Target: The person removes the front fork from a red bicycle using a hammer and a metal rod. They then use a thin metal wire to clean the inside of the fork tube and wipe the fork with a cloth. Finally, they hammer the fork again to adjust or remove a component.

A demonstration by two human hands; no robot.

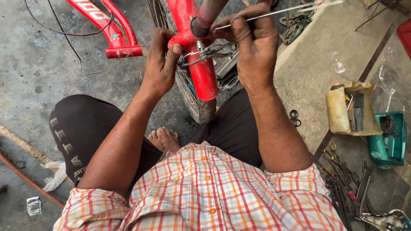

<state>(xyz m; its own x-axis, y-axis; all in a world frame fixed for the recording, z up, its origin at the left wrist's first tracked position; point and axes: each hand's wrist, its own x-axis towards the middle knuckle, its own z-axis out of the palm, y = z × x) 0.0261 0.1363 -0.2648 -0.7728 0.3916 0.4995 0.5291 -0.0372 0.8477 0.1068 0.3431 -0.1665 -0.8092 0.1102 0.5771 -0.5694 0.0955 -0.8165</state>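
Brake cable [278, 10], thin and silvery, runs from the pinched fingers of the right hand [252, 40] up and away toward the top right, just above the red bicycle fork [201, 72]. It looks light and springy to me, stiff enough to hold a line yet ready to whip or kink if bent sharply, and slick bare steel, so a tight pinch near the end, as the hand has it now, seems the sound place to hold it. The right fingers are closed narrowly around the wire, thumb against forefinger.

The left hand [160, 64] wraps the fork crown from its left side, thumb pressed on the red metal, fingers curled behind it where I cannot see them fully. Between the two hands sits the caliper brake [209, 51], its thin metal arms and a bolt crowded against the fork. That part looks rigid and fiddly, with small springs that could snag the wire.

Below the fork the muddy front tyre [201, 109] stands between the person's knees, close to a bare foot [165, 139]. Left of the fork lies more red frame tubing [111, 30] with a loose black cable on the concrete. Well right of the fork, a cut plastic jug [349, 109] holds tools, a teal power tool [389, 139] sits beside it, and pliers and spanners [346, 184] lie heaped lower down.
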